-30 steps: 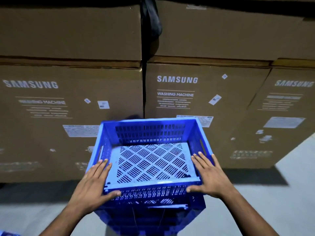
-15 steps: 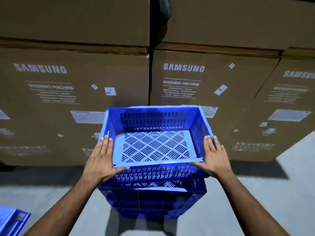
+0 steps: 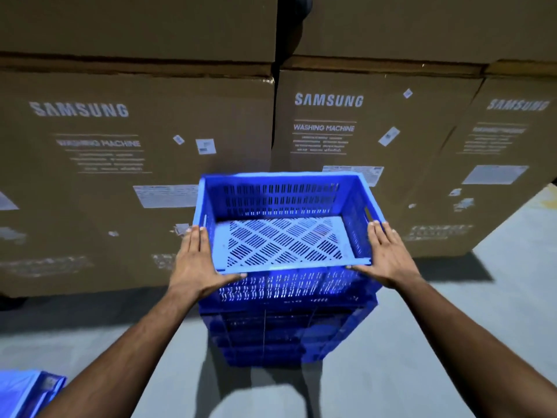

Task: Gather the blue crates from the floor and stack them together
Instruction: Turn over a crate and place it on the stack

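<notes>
Blue plastic, slotted all over: the top crate [image 3: 283, 236] sits upright, mouth up, on the stack of blue crates [image 3: 286, 333] on the grey floor [image 3: 452, 342]. Its long axis runs left to right across your view, and one long wall faces you. Your left hand [image 3: 196, 267] lies flat against its left end, fingers straight, thumb under the near rim. Your right hand [image 3: 388, 260] mirrors it on the right end, so both grips are spread, not curled. Another blue crate [image 3: 27, 390] shows at the lower left corner. Cardboard washing-machine boxes [image 3: 135, 176] stand just behind the stack.
</notes>
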Available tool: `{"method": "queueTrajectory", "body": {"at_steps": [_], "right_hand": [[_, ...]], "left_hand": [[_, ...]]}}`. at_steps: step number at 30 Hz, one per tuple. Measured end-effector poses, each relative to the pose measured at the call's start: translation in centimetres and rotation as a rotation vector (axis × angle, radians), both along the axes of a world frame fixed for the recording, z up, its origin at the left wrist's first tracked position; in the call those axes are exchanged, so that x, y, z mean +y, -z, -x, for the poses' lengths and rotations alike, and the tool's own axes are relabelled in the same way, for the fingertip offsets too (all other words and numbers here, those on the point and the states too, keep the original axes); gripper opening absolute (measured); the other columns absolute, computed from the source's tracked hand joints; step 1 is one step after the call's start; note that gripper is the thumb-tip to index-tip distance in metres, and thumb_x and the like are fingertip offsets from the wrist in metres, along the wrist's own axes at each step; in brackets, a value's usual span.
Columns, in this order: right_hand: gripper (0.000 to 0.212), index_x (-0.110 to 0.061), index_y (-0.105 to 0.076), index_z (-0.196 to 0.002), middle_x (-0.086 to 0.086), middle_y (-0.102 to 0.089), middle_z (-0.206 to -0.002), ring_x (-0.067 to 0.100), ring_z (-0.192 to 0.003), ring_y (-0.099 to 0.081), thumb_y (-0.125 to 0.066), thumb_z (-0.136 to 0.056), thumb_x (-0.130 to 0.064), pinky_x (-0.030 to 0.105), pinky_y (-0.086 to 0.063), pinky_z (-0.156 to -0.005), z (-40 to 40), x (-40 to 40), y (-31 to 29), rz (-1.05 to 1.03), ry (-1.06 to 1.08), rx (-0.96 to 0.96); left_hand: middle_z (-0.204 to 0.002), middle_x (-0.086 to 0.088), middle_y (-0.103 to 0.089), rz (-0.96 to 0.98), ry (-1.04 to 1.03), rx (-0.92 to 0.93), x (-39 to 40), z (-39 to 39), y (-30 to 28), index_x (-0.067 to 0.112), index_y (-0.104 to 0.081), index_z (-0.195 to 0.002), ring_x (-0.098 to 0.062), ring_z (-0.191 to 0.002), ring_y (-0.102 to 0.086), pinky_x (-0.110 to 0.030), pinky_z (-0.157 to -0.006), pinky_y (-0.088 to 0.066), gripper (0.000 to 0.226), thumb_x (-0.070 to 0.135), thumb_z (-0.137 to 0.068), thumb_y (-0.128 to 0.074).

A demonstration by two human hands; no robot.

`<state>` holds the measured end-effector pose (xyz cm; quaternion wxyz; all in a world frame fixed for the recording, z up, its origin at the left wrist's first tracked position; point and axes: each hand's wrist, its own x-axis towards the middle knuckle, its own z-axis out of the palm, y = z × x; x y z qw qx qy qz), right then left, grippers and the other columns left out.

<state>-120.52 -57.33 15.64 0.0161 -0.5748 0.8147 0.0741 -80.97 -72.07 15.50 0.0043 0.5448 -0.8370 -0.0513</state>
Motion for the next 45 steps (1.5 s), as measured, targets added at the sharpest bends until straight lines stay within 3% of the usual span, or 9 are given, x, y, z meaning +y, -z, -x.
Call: {"method": "queueTrajectory", "body": {"at_steps": [2,6,11,17,23,28,33,38,45], "right_hand": [[0.143,-0.002,-0.003,-0.155,0.014,-0.007,-0.164,0.031,-0.151,-0.001,0.0,-0.054,-0.103,0.045,-0.011,-0.122,-0.7,0.5,0.2,0.004,0.008,0.003],[0.144,-0.001,0.003,-0.154,0.016,0.001,-0.164,0.026,-0.152,0.002,-0.026,-0.057,-0.102,0.039,-0.004,-0.124,0.9,0.1,-0.4,0.036,0.003,-0.092],[0.146,-0.001,0.005,-0.154,0.016,0.004,-0.164,0.028,-0.151,0.007,-0.003,-0.051,-0.104,0.041,-0.002,-0.124,2.3,-1.3,-0.6,-0.018,-0.102,-0.035],[0.132,-0.001,0.006,-0.154,0.015,0.003,-0.164,0.029,-0.152,0.004,-0.016,-0.068,-0.099,0.042,-0.004,-0.124,1.2,0.6,1.1,0.089,-0.062,0.006],[0.138,-0.002,0.005,-0.154,0.015,0.003,-0.164,0.026,-0.151,0.007,-0.009,-0.06,-0.102,0.041,-0.002,-0.124,3.1,-1.2,0.5,0.036,-0.144,0.012],[0.134,-0.003,0.005,-0.154,0.015,0.004,-0.163,0.03,-0.152,0.0,-0.01,-0.064,-0.1,0.044,-0.01,-0.123,2.5,-1.1,-0.2,0.075,-0.17,0.075],[0.138,0.001,0.0,-0.154,0.021,-0.002,-0.163,0.031,-0.151,-0.001,-0.003,-0.061,-0.101,0.043,-0.008,-0.123,3.5,-0.8,0.2,0.074,-0.114,0.024],[0.128,0.0,0.004,-0.153,0.021,0.002,-0.162,0.034,-0.151,0.0,-0.007,-0.07,-0.096,0.045,-0.008,-0.123,0.7,0.4,1.2,0.073,-0.095,0.059],[0.135,0.0,0.002,-0.154,0.019,0.0,-0.163,0.03,-0.151,-0.001,-0.015,-0.064,-0.099,0.044,-0.006,-0.123,2.6,-0.9,0.3,0.095,-0.085,-0.026]], "left_hand": [[-0.162,-0.017,0.005,-0.014,0.024,-0.004,-0.9,0.0,-0.2,-0.001,0.005,-0.151,-0.027,-0.15,0.008,-0.036,-0.122,0.005,0.154,0.106,-0.042,-0.009],[-0.161,-0.019,0.004,-0.005,0.028,-0.008,-1.3,0.7,-0.4,-0.003,0.005,-0.151,-0.029,-0.15,0.005,-0.037,-0.121,0.005,0.151,0.105,-0.046,-0.009],[-0.161,-0.021,0.003,0.054,-0.026,-0.077,1.0,0.7,0.2,-0.005,0.003,-0.151,-0.029,-0.15,0.005,-0.038,-0.122,0.003,0.147,0.104,-0.051,-0.004],[-0.161,-0.017,0.009,0.023,0.01,-0.049,-1.0,0.7,0.1,-0.001,0.007,-0.151,-0.026,-0.15,0.011,-0.036,-0.122,0.004,0.147,0.104,-0.051,-0.019],[-0.162,-0.017,0.004,0.046,-0.088,-0.043,1.8,0.8,1.0,-0.001,0.005,-0.151,-0.027,-0.15,0.007,-0.04,-0.123,-0.003,0.15,0.106,-0.048,-0.013],[-0.161,-0.016,0.008,0.033,-0.052,-0.014,0.6,0.5,0.5,-0.001,0.009,-0.151,-0.025,-0.15,0.008,-0.039,-0.123,0.001,0.149,0.105,-0.05,-0.016],[-0.161,-0.017,0.011,0.031,-0.045,-0.033,1.6,1.8,0.5,-0.001,0.012,-0.15,-0.026,-0.15,0.01,-0.04,-0.123,0.0,0.147,0.105,-0.051,-0.016],[-0.161,-0.016,0.011,0.014,-0.009,-0.057,-0.7,0.1,-0.2,0.0,0.012,-0.15,-0.026,-0.15,0.01,-0.038,-0.123,0.001,0.148,0.104,-0.05,-0.018],[-0.162,-0.015,0.006,0.074,-0.044,-0.036,0.4,1.6,0.2,0.0,0.01,-0.151,-0.026,-0.15,0.005,-0.041,-0.123,-0.002,0.145,0.104,-0.053,-0.013]]}}
